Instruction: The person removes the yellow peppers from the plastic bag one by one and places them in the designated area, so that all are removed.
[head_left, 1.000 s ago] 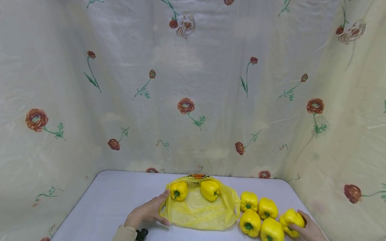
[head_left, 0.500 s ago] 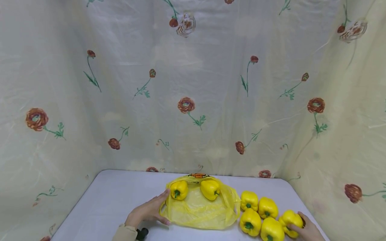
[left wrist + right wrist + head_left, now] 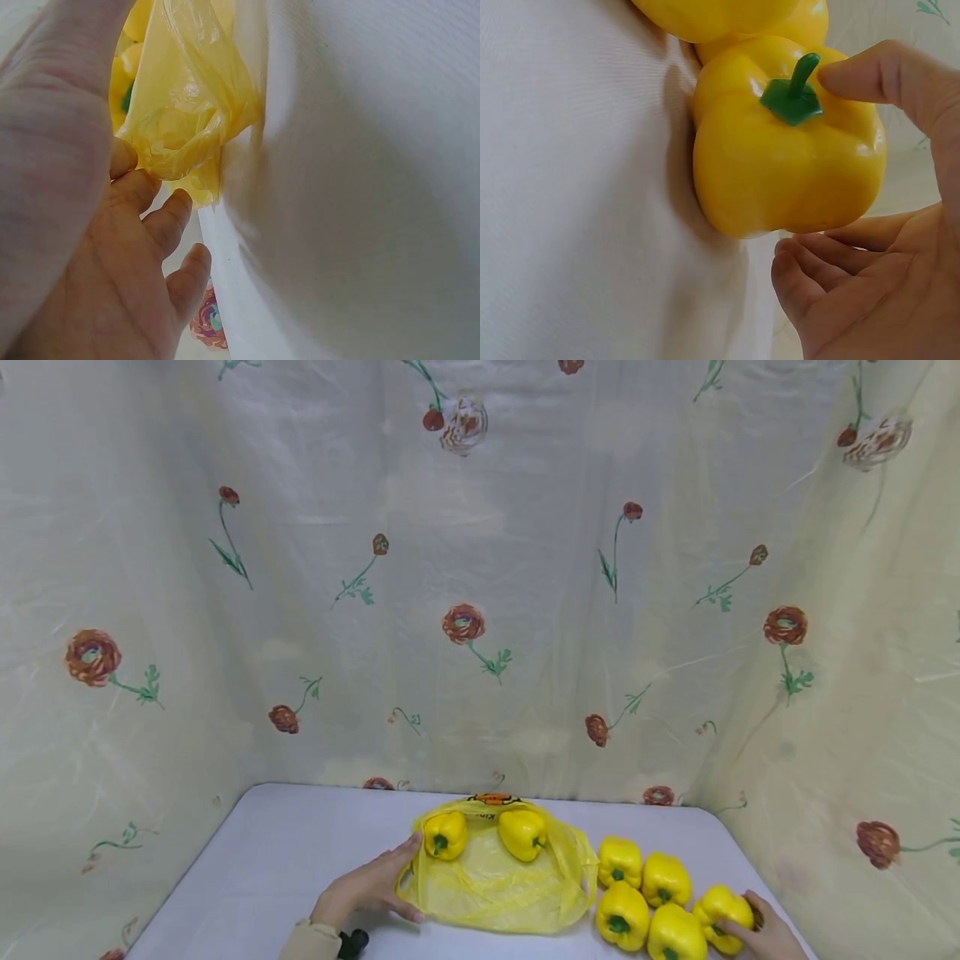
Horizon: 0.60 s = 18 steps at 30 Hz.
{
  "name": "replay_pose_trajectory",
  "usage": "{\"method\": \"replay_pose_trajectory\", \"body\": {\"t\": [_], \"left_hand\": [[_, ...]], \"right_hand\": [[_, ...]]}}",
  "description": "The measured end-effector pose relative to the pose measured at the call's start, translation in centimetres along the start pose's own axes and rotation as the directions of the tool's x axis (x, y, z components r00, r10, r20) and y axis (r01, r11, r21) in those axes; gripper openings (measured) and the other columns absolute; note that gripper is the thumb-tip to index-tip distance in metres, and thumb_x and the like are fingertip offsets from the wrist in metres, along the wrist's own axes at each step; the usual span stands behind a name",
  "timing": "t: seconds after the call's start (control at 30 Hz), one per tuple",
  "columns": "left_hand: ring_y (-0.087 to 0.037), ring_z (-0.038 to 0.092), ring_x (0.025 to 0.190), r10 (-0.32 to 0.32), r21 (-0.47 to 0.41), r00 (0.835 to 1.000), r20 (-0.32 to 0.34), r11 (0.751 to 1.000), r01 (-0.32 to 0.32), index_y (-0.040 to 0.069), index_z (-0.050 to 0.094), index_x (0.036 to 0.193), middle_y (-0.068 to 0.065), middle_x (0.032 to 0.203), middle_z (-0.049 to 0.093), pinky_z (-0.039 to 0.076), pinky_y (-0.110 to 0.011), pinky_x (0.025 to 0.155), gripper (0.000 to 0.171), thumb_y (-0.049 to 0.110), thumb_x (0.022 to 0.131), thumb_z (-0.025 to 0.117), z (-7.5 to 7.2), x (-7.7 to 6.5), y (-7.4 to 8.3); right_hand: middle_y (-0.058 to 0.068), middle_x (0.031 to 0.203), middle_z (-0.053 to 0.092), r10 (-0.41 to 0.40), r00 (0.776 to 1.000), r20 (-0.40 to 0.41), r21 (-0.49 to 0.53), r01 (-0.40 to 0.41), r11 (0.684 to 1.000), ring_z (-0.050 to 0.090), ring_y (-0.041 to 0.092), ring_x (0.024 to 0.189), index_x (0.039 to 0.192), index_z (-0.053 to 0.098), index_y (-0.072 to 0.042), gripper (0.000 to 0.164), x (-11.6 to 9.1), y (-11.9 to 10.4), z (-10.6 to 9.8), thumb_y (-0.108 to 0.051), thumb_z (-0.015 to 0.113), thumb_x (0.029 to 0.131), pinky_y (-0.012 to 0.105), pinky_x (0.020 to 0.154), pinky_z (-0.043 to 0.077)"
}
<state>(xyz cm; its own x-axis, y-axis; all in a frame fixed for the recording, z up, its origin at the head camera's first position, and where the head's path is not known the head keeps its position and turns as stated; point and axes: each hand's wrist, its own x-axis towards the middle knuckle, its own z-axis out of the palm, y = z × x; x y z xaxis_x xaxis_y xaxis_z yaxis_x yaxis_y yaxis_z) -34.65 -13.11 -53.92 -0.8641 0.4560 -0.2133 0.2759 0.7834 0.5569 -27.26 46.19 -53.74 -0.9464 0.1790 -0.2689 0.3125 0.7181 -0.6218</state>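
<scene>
Right hand (image 3: 776, 930): thumb and fingers clamped on end pepper (image 3: 722, 913), at its left | 4 loose peppers (image 3: 624, 908) just beyond, leftward | yellow bag (image 3: 495, 893) farther left, 2 peppers (image 3: 522, 833) inside | left hand (image 3: 369, 882), fingers spread, touches bag's left edge

In the head view, the right hand's (image 3: 768, 927) fingers are partly hidden by the gripped pepper (image 3: 723, 918), and the near pepper (image 3: 677, 935) just left of that hand is cut off by the bottom edge. The sleeve (image 3: 311, 941) behind the left hand (image 3: 371, 881) is also cut off; the dark object (image 3: 352, 943) under that wrist cannot be identified. In the left wrist view, the yellow peppers (image 3: 126, 67) beyond the left hand are partly hidden by the forearm.
</scene>
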Motion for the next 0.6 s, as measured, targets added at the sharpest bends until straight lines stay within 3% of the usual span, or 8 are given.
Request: {"method": "replay_pose_trajectory", "body": {"t": [0.17,0.37,0.47,0.6], "left_hand": [[-0.038,0.022,0.146,0.013,0.003,1.000,-0.002,1.000,-0.013,0.008,0.012,0.155,-0.014,0.162,0.013,0.022,-0.059,0.118,0.125,0.057,0.064,0.080,-0.1,-0.2,0.1],[-0.035,0.021,0.147,0.030,0.002,1.000,-0.001,1.000,-0.030,0.009,0.011,0.156,-0.012,0.163,0.012,0.021,-0.058,0.119,0.125,0.059,0.064,0.080,0.0,-0.1,-0.1],[-0.034,0.021,0.147,0.037,-0.004,0.999,0.000,0.999,-0.037,0.009,0.011,0.156,-0.012,0.163,0.011,0.021,-0.057,0.119,0.125,0.060,0.064,0.079,0.0,0.0,-0.3],[-0.034,0.021,0.147,0.038,-0.007,0.999,0.000,0.999,-0.038,0.010,0.011,0.156,-0.011,0.163,0.011,0.021,-0.057,0.119,0.124,0.060,0.064,0.078,0.1,0.1,-0.4]], "right_hand": [[0.048,0.142,0.008,0.033,0.999,0.002,0.132,-0.033,0.991,0.013,0.060,0.133,0.141,-0.005,0.024,0.120,1.1,1.0,0.0,-0.056,0.064,0.085,0.062,0.114,0.022],[0.044,0.147,0.004,0.065,0.998,0.026,0.198,-0.069,0.978,0.011,0.059,0.135,0.144,-0.011,0.017,0.139,4.2,3.5,-0.3,-0.067,0.072,0.070,0.064,0.113,0.020],[0.044,0.147,0.002,0.044,0.999,0.019,0.200,-0.047,0.979,0.010,0.059,0.135,0.145,-0.012,0.016,0.135,3.5,2.8,-0.5,-0.064,0.071,0.074,0.065,0.113,0.018],[0.044,0.147,0.004,0.003,1.000,-0.007,0.169,-0.002,0.986,0.012,0.058,0.136,0.145,-0.008,0.017,0.117,1.0,0.0,-0.8,-0.051,0.067,0.086,0.063,0.114,0.017]]}}
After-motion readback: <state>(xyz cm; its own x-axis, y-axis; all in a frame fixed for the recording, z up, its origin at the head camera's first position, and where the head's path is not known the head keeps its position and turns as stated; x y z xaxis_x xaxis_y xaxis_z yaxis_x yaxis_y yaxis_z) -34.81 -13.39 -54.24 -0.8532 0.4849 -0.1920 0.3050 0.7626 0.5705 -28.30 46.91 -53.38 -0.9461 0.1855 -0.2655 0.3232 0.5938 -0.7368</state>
